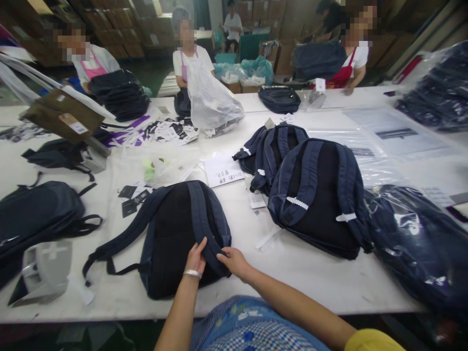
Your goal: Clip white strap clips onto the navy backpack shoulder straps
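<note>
in the head view, the left hand and right hand both pinch 1 shoulder strap of the backpack, which lies near the front edge of the white table. a hard tug nearer could drag it over that edge; a loose pinch could lose the strap. leftward swings could scatter the black tags; bare tabletop opens rightward, below the overlapping backpacks.

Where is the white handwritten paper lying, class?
In the head view, the handwritten paper lies near the centre, on the table, beyond the backpack at the left hand and right hand, left of the overlapping backpacks.
</note>
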A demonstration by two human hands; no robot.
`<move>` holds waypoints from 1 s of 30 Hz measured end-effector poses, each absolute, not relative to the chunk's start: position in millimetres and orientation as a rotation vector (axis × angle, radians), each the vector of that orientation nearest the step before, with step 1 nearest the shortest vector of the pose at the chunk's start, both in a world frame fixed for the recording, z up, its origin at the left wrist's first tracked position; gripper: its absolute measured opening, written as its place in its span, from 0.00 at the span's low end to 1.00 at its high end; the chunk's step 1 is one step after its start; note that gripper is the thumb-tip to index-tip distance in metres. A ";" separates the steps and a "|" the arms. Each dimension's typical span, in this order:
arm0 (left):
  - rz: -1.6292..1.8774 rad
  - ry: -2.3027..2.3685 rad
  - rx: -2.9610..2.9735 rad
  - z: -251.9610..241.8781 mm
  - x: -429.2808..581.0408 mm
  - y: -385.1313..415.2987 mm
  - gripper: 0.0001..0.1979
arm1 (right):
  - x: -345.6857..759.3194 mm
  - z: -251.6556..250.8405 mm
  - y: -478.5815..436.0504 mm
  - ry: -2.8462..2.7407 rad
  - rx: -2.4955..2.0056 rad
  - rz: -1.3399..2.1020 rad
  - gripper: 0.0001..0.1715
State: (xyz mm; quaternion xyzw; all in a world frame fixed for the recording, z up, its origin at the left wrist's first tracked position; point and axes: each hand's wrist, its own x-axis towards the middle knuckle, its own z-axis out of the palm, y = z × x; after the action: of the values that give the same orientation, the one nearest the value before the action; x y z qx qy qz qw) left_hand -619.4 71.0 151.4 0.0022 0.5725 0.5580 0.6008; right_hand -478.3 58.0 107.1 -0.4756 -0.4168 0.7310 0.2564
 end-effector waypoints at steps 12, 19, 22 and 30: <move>1.092 1.421 -0.057 135.1 -620.2 41.1 0.08 | -384.5 110.1 64.2 -1.644 -1.688 1.411 0.17; 1.074 1.432 -0.108 129.0 -621.1 41.9 0.10 | -302.2 97.8 122.7 -1.407 -2.549 0.803 0.23; 1.073 1.431 -0.092 122.5 -619.5 40.5 0.09 | -303.0 91.6 126.3 -1.360 -2.651 0.782 0.22; 0.903 1.632 0.106 143.9 -625.7 35.5 0.11 | -309.5 100.9 118.1 -1.408 -2.662 0.790 0.22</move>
State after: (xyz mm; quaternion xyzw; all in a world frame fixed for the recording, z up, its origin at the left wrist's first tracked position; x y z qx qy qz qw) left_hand -625.7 35.5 143.9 0.0454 0.7025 0.3888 0.5944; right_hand -309.5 118.1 100.9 -0.8549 -0.4523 0.2538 0.0142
